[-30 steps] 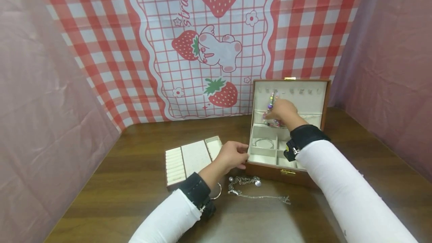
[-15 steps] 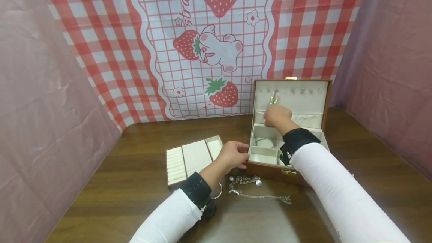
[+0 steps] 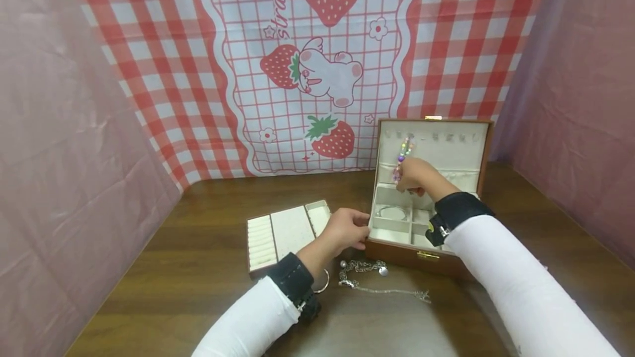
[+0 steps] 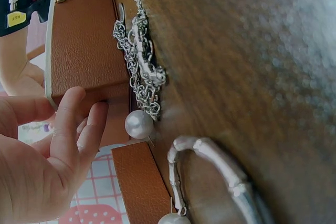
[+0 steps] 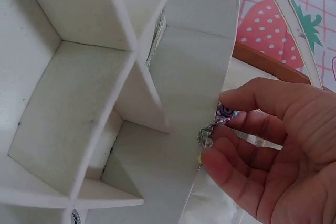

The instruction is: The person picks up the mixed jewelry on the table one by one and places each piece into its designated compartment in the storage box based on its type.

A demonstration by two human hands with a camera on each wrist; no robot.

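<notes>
Right hand [image 3: 415, 176] has lowered the beaded bracelet [image 3: 403, 154], pinched, seemingly hooked inside the jewelry box [image 3: 397, 249] lid; left hand [image 3: 347, 228] still grips its corner.

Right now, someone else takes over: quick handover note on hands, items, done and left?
Right hand pinches the beaded strand, which hangs from a hook in the lid of the jewelry box.
Left hand holds the box's front left corner.
Done: a bangle lies in a box compartment.
Left: silver chain, pearl and bracelet lie on the table; ring tray sits out beside the box.
</notes>
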